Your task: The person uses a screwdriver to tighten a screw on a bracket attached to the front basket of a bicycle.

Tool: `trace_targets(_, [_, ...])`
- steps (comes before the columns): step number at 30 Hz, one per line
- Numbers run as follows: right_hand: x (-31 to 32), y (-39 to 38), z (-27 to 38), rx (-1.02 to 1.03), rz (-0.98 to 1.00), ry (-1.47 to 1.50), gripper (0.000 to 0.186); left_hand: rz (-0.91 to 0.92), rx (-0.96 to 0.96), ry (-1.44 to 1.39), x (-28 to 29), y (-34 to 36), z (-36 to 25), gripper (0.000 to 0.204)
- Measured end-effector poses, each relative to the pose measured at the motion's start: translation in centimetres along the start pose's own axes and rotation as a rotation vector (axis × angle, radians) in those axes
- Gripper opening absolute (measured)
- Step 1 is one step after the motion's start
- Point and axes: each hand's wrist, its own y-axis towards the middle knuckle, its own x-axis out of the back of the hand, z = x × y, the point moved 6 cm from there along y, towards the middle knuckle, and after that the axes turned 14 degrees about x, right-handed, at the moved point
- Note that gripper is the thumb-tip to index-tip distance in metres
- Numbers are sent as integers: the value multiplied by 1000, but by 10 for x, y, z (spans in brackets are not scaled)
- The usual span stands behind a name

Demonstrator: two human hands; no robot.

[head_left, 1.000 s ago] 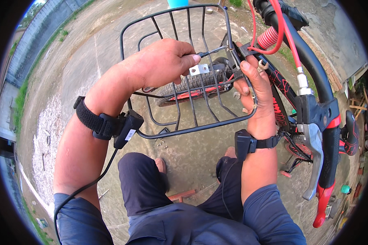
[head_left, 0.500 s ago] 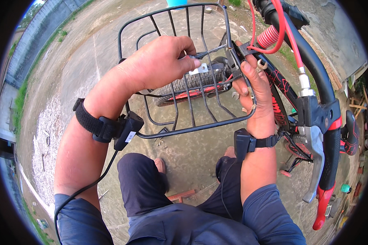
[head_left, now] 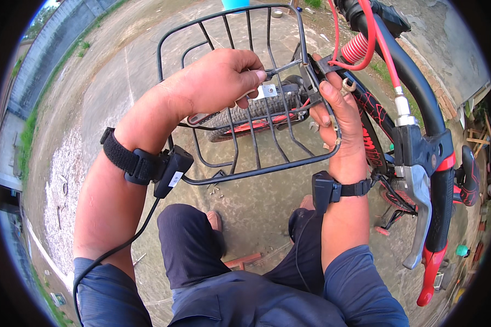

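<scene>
Over the black wire basket (head_left: 256, 173), in the head view, the left hand (head_left: 223, 79) pinches a slender dark tool (head_left: 283, 68), its long axis running rightward to the basket's end wall; nearer that wall, the right hand (head_left: 341, 111) curls its grip around the edge. Below spreads concrete ground (head_left: 256, 218), with a handlebar (head_left: 427, 91) at right.

Bright daylight falls across an outdoor concrete yard (head_left: 106, 103), bordered at left by a long grey wall (head_left: 57, 39) with green grass (head_left: 28, 131) along its foot; pale debris (head_left: 59, 204) lies scattered nearby, and wooden scraps (head_left: 478, 139) clutter the right.
</scene>
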Motion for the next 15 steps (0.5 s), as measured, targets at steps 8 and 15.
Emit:
trace_targets(8, [2,1,-2,-29,36,9,67,-132,-150,171,1,0,-8,17])
trace_targets(15, [3,1,-2,-35,34,9,67,-132,-44,173,3,1,-13,20])
